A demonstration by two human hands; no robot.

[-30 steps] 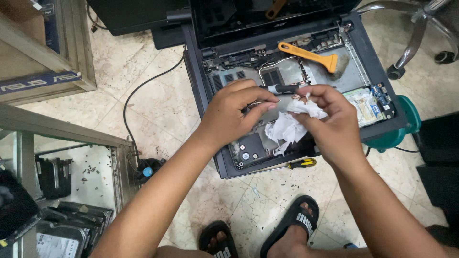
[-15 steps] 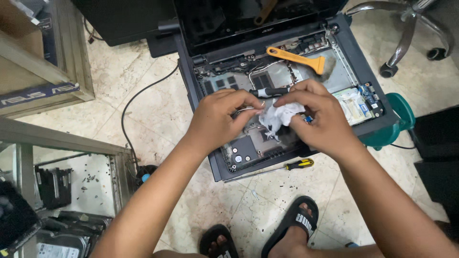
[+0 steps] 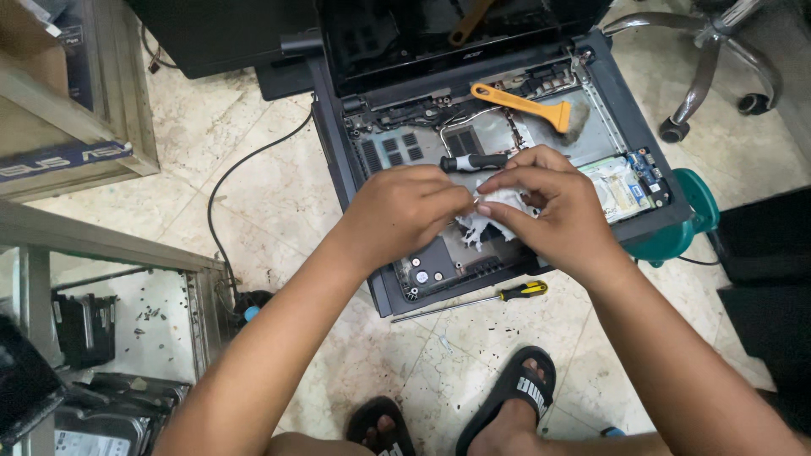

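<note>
The tissue [image 3: 490, 215] is a crumpled white wad pinched between both hands just above the opened laptop [image 3: 498, 194], near the middle of its bared base. It looks feather-light, soft and easily torn, with ragged ends hanging toward six o'clock — best taken by the bunched middle rather than those thin tails, which would likely shred. The left hand [image 3: 405, 211] comes in from nine o'clock with fingertips closed on the wad's left edge; the right hand [image 3: 557, 215] comes from three o'clock, thumb and forefinger nipped on its top, the other fingers curled loosely. Just beyond the knuckles, at twelve o'clock, a black-handled screwdriver [image 3: 475, 162] lies on the laptop's inner metal; farther out toward one o'clock lies an orange brush [image 3: 524, 105], bristles to the right. At six o'clock, on the tile floor [image 3: 253, 194] just beside the laptop's near edge, lies a second screwdriver with a yellow-and-black grip [image 3: 473, 302]. A black cable [image 3: 245, 169] curls away at nine to ten o'clock, a teal stool [image 3: 688, 224] shows under the laptop's right corner at three o'clock, and a chair base [image 3: 710, 76] stands at two o'clock. By count — one tissue, one laptop, two screwdrivers, one brush, two black sandals [image 3: 507, 397] at six o'clock.
</note>
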